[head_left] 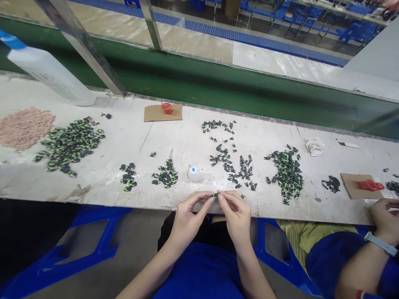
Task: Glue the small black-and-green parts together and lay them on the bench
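My left hand (193,209) pinches a small black-and-green part (215,195) between thumb and forefinger at the table's front edge. From the other side, the fingertips of my right hand (235,207) close on the same part; its finer shape is too small to tell. Just beyond my left hand stands a small white bottle (193,174) with a blue tip. Loose small black pieces (229,166) lie beyond my right hand. Left of the bottle is a small group of black-and-green parts (166,176), with another group (127,177) farther left.
A large heap of black-and-green parts (286,174) lies right, another heap (71,143) left beside pink pieces (25,128). A large white bottle (51,72) leans at back left. A red cup (166,108) sits on cardboard (152,114). A co-worker's hand (386,220) is at far right.
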`<state>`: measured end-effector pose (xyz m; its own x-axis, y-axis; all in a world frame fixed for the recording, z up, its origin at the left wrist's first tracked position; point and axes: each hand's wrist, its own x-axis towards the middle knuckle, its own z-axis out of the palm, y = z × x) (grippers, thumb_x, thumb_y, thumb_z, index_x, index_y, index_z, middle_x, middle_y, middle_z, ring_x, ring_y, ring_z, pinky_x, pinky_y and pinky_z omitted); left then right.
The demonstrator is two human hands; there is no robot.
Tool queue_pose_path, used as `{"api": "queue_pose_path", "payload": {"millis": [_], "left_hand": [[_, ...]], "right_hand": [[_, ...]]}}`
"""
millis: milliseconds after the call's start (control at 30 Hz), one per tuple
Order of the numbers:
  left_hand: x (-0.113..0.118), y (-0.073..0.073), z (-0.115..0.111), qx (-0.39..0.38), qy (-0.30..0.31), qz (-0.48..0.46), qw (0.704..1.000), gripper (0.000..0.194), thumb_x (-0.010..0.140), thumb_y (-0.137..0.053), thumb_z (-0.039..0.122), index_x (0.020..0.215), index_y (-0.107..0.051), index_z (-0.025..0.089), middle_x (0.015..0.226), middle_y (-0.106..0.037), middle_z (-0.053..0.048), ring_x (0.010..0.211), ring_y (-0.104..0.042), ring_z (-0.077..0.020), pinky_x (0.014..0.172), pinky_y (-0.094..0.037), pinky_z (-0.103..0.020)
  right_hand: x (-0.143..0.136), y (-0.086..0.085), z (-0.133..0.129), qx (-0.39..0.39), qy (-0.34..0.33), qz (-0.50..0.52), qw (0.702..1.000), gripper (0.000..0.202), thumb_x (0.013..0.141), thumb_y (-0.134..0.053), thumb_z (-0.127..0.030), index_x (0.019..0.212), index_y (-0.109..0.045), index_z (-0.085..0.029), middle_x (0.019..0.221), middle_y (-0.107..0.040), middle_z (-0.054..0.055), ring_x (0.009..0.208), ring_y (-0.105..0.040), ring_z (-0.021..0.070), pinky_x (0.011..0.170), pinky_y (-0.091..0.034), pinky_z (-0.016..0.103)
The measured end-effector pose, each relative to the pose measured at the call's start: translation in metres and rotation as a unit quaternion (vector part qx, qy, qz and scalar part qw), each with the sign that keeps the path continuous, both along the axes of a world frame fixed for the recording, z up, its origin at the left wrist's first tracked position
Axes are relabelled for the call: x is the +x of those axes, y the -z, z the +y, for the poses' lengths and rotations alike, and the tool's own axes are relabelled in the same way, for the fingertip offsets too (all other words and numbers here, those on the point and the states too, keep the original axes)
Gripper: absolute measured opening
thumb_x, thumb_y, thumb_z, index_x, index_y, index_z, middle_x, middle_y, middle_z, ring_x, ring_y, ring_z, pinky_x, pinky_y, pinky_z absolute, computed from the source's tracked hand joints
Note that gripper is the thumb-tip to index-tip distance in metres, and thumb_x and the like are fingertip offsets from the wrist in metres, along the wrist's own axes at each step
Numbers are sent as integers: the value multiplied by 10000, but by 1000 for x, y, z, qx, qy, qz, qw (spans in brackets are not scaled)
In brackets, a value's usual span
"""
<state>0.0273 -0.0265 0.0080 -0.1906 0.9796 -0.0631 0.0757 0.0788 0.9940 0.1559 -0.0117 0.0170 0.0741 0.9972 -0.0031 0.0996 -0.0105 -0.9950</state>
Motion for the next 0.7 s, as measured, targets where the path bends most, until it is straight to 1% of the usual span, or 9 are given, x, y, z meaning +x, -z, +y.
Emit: {"api": "queue_pose_path", "payload": {"millis": [100,200,333,433,533,700], "left_hand": [[0,1,0,-10,2,-15,1000,187,794,-681,338,867,-730,174,863,-752,-60,814,-711,-192,768,-592,-283],[0,1,1,-13,12,-16,1000,186,798,-677,338,864,-729,173,859,-749,-61,823,-709,-194,779,-589,-289],[-2,-1,1,-1,40,-1,999,162,822,-654,310,891,-724,181,870,-738,-61,843,-701,-196,804,-578,-300],[-3,-4,2,18,51,15,998,149,834,-637,291,895,-717,181,858,-725,-60,826,-696,-191,773,-579,-288],[-4,-8,3,38,55,22,997,139,839,-626,276,883,-710,174,832,-709,-59,806,-689,-184,744,-576,-272],[-5,-12,4,37,82,15,996,121,836,-625,259,875,-694,167,842,-706,-64,810,-683,-183,755,-579,-275]], "right_hand": [[3,1,1,4,-15,-25,1000,145,841,-639,-272,798,-762,-210,770,-684,56,709,-637,168,557,-511,257],[9,-2,3,9,-44,-49,998,153,847,-633,-274,776,-752,-208,743,-676,45,668,-624,155,552,-506,252],[16,-7,7,11,-84,-59,995,148,838,-639,-261,748,-742,-206,718,-672,38,632,-614,145,529,-492,241],[18,-9,8,16,-94,-70,993,157,842,-634,-260,729,-726,-201,704,-661,35,623,-607,144,515,-484,239],[18,-9,7,42,-94,-81,991,174,859,-616,-261,719,-697,-197,698,-640,30,618,-592,139,512,-485,240],[18,-7,5,115,-97,-114,982,161,887,-582,-238,754,-667,-205,708,-624,31,647,-586,147,529,-491,255]]}}
